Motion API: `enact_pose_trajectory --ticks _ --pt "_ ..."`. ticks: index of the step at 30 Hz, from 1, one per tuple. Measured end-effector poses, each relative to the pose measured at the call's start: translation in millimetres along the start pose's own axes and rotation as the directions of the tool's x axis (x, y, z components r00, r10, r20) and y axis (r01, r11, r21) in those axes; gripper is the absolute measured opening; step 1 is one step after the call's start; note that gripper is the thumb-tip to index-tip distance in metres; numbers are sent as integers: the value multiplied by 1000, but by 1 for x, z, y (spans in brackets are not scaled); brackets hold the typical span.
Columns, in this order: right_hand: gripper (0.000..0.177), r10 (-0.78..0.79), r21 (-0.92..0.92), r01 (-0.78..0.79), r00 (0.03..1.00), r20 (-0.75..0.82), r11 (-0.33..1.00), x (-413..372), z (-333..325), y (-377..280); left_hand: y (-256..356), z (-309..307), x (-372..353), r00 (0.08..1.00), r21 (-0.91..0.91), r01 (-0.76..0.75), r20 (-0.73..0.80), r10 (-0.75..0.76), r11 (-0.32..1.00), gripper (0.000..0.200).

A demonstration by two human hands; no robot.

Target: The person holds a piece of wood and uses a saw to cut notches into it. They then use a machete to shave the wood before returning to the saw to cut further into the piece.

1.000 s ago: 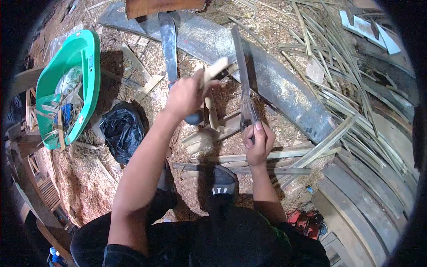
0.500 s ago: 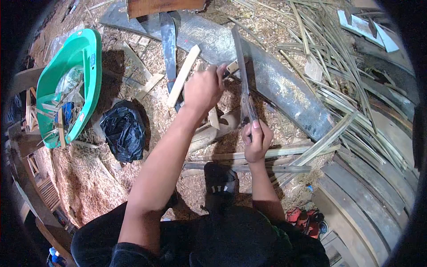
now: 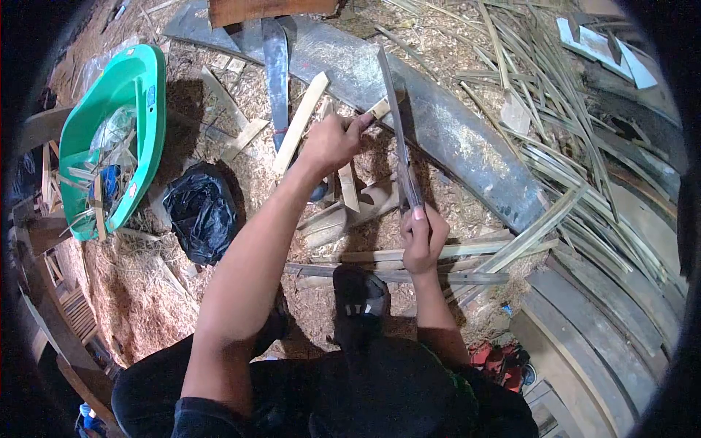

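My right hand (image 3: 425, 237) is closed round the lower end of a machete (image 3: 395, 109), thumb stretched along it. Its long dark blade points away from me, seen nearly edge-on. In my left hand (image 3: 332, 144) is a short wood piece (image 3: 379, 109), its pale end sticking out past the fingers. That end overlaps the blade's edge in this view. Below my left hand lie a pale wood strip (image 3: 349, 188) and a curved husk-like piece (image 3: 327, 225). Another pale wood strip (image 3: 303, 120) rests just left of the hand.
A dark plank (image 3: 467, 150) slants across the shavings-covered ground. Another broad blade (image 3: 276, 69) lies at the upper left, near a green plastic tub (image 3: 152, 120) of scraps and a black plastic bag (image 3: 201, 213). Long thin strips (image 3: 544, 109) are heaped at right, above stacked boards (image 3: 595, 321).
My left hand has tipped and shifted slightly, so more of the wood piece's pale end shows. The blade's far end has moved a little left, and my right hand slightly lower.
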State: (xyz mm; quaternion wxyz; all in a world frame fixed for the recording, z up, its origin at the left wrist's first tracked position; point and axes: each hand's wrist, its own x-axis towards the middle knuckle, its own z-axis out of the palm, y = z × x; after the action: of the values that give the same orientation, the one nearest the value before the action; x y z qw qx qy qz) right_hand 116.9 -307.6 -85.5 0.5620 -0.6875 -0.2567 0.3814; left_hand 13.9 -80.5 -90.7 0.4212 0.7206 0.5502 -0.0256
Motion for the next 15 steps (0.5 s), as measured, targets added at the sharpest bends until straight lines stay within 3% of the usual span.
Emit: enact_pose_trajectory --ticks 2,6,8,10,11,15 --pt "45 53 38 -54 998 29 998 -1 -2 -9 8 -6 -3 990 -80 76 127 -65 994 68" --pt "45 -29 27 28 999 16 999 14 10 -15 -3 -5 7 991 -66 55 128 -46 996 70" --pt "45 -47 8 47 999 5 999 -1 5 -3 -1 -13 8 978 -84 50 204 -32 995 71" --pt "43 62 140 -69 997 52 988 -16 -1 -6 2 -17 9 976 -67 82 207 -66 994 71" --pt "44 -29 102 24 999 45 995 -15 0 -5 4 -17 8 972 -51 112 214 -99 992 72" --pt "43 -11 102 6 999 39 995 3 0 -2 -1 -11 9 983 -49 61 177 -51 997 74"
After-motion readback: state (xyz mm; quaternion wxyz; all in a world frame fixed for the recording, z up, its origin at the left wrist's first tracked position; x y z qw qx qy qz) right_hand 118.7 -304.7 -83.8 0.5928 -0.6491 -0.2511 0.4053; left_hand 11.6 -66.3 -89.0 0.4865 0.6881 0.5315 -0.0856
